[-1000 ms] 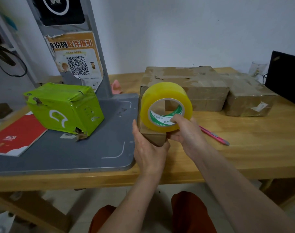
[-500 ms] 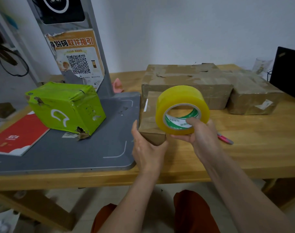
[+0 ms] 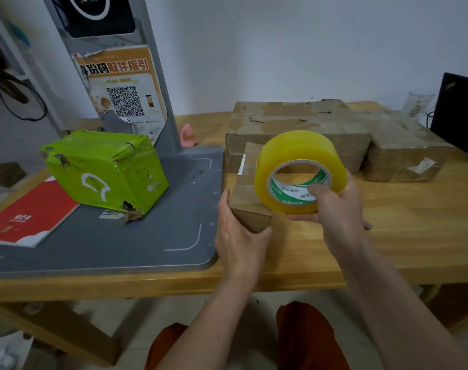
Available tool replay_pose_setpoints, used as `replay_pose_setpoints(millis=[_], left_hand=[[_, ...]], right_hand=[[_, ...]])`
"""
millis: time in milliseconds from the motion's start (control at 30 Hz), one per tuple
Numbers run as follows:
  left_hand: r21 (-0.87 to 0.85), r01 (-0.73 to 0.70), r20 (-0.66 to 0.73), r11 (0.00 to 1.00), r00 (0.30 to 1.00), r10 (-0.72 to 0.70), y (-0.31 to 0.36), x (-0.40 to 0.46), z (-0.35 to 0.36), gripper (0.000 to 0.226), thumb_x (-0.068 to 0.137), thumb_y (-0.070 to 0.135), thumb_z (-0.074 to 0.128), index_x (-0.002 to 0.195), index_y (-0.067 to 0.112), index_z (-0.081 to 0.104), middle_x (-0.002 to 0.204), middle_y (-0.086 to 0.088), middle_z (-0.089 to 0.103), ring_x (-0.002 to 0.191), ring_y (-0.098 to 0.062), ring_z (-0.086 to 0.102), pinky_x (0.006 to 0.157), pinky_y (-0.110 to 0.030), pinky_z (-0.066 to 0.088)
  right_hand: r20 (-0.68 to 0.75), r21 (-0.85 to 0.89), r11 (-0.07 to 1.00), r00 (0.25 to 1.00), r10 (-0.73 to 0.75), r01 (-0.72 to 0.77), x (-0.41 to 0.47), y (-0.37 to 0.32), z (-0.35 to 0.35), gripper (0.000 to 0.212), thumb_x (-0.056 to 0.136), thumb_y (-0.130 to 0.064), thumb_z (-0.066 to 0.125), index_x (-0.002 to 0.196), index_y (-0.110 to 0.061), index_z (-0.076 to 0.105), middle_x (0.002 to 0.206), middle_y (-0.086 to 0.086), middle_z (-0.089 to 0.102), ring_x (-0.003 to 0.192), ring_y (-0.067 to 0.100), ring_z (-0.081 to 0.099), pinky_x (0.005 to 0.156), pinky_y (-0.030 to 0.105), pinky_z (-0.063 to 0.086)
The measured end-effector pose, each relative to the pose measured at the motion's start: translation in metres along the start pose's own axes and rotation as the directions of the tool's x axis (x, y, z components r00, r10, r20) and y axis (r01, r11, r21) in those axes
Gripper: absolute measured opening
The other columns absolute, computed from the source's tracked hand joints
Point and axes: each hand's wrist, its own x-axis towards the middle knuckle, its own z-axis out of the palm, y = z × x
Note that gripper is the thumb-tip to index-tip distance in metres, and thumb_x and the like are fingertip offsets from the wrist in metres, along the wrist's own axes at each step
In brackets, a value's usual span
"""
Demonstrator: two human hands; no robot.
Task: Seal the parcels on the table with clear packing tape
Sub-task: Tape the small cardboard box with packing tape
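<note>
The small parcel (image 3: pixel 247 188) sits on the tabletop (image 3: pixel 387 236) under my left hand (image 3: pixel 239 236), whose fingers clasp its near corner, its long axis running away from me. My right hand (image 3: pixel 334 206) grips the tape roll (image 3: pixel 299 169), thumb hooked inside the core, just right of the parcel and above its top face. The roll's open core faces me, so I judge it would travel along that axis.

Yellowish tape roll (image 3: pixel 299 170) over small parcel (image 3: pixel 247 193)
</note>
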Motion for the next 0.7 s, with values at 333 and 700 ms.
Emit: replay_pose_setpoints(millis=[333,700], left_hand=[[-0.090,0.073,-0.030,0.993,0.997,-0.076,-0.005,0.005,0.003,0.080,0.064,0.034,0.091,0.126,0.024,0.039,0.106,0.012,0.051,0.102,-0.011,0.052,0.084,-0.027,0.044],[-0.185,0.065,0.009,0.981,0.998,-0.064,-0.004,-0.001,0.002,0.092,0.062,0.027,0.093,0.136,0.022,0.037,0.114,0.011,0.047,0.108,-0.005,0.043,0.091,-0.022,0.040]], right_hand=[[-0.079,0.148,0.982,0.989,0.128,-0.115,-0.002,0.020,-0.013,0.036,0.091,0.004,0.054,0.124,-0.010,0.056,0.106,0.011,0.065,0.087,0.031,0.068,0.053,0.042,0.058],[-0.021,0.239,0.939,0.966,0.259,-0.247,-0.011,0.050,-0.021,0.030,0.091,0.005,0.057,0.113,-0.016,0.061,0.112,0.012,0.067,0.093,0.033,0.069,0.063,0.047,0.059]])
